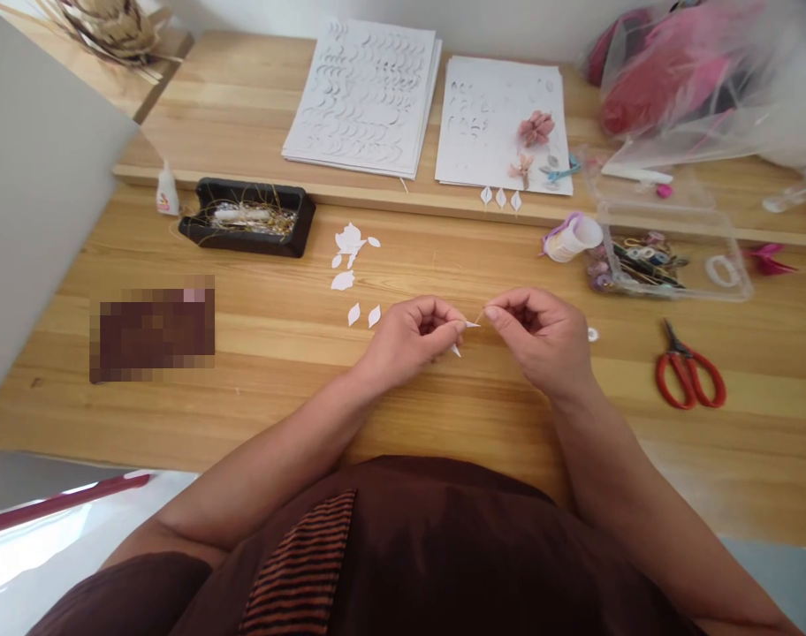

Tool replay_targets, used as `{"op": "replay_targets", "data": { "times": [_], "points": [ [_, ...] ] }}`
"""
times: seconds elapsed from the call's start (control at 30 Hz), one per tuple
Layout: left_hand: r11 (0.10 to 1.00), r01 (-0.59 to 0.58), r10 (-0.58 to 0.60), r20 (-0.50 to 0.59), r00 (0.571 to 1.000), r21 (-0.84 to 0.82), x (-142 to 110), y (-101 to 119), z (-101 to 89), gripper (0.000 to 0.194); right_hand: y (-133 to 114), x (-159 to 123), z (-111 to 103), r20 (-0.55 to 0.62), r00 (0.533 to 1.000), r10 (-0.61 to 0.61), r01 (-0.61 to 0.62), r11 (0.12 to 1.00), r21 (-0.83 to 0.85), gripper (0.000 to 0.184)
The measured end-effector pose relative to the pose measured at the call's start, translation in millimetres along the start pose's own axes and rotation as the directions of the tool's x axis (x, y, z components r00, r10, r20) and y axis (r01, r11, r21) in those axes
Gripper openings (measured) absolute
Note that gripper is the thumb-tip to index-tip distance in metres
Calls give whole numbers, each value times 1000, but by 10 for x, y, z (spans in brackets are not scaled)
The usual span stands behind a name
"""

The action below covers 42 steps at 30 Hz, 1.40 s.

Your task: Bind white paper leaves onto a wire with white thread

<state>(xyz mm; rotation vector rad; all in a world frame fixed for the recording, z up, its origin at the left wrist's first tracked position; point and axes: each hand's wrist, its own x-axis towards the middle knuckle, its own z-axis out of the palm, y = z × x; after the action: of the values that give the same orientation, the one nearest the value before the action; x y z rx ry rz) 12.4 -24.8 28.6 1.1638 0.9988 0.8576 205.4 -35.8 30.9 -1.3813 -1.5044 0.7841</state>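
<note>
Over the middle of the wooden table [257, 353], my left hand [413, 336] is closed in a pinch on small white paper petals [470, 325], with one tip poking out below at the knuckles. My right hand [542, 336] is also pinched shut, holding a thin wire or stem [481, 316] that meets the petals between the two hands. Loose white paper petals [351, 256] lie scattered on the table just left of and beyond my left hand.
Red scissors [689, 375] lie at the right. A clear plastic box [668, 256] of small supplies and a tape roll [572, 237] sit beyond my right hand. A black tray [247, 216], a glue bottle [167, 190], punched paper sheets [367, 93] and paper flowers [534, 131] are further back.
</note>
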Motion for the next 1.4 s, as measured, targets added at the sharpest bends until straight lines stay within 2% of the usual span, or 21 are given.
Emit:
{"op": "replay_targets", "data": {
  "times": [0.1, 0.17, 0.3, 0.4, 0.53, 0.7, 0.87, 0.97, 1.07, 1.17, 1.27, 1.4],
  "points": [
    [994, 42, -43, -2, 999, -97, 13, -12, -9, 22, 57, 12, 20, 37, 996, 82, -84, 994, 63, 8],
    [990, 29, -36, -47, 998, -135, 26, -34, -15, 25, 42, -11, 38, 82, 992, 92, -94, 995, 24, 10],
    [994, -3, -15, -162, 987, -112, 45, -61, -25, 24, -76, -91, 56, 163, 987, 10, 14, 989, -148, 8],
    [1000, -7, 2, -187, 982, -24, 44, -50, -24, 19, -151, -125, 44, 143, 985, -93, 121, 972, -201, 4],
    [995, -15, 27, -117, 993, 102, 20, -34, -13, 16, -173, -114, 12, 60, 985, -165, 173, 965, -197, 6],
    [983, -14, 21, -37, 999, 185, -9, -24, -1, 14, -128, -77, -13, 27, 992, -127, 129, 982, -135, 7],
    [997, 27, -30, 45, 999, 73, -15, 11, -4, 14, -49, -16, -4, 13, 1000, 0, 0, 1000, -15, 8],
    [997, 68, -66, 56, 996, -35, -6, 22, -13, 17, -3, 22, 15, 37, 995, 95, -97, 993, 60, 10],
    [988, 78, -76, 19, 997, -131, 11, 8, -16, 20, 28, 20, 44, 96, 988, 122, -131, 986, 99, 12],
    [983, 61, -70, -48, 996, -171, 34, -18, -16, 24, 17, -31, 76, 162, 981, 106, -117, 991, 60, 13],
    [989, 44, -64, -131, 989, -144, 51, -39, -20, 24, -45, -95, 90, 184, 981, 56, -50, 998, -41, 11],
    [1000, 24, -25, -180, 983, -10, 49, -51, -29, 20, -135, -134, 70, 146, 989, -31, 48, 993, -110, 6]
  ]
}}
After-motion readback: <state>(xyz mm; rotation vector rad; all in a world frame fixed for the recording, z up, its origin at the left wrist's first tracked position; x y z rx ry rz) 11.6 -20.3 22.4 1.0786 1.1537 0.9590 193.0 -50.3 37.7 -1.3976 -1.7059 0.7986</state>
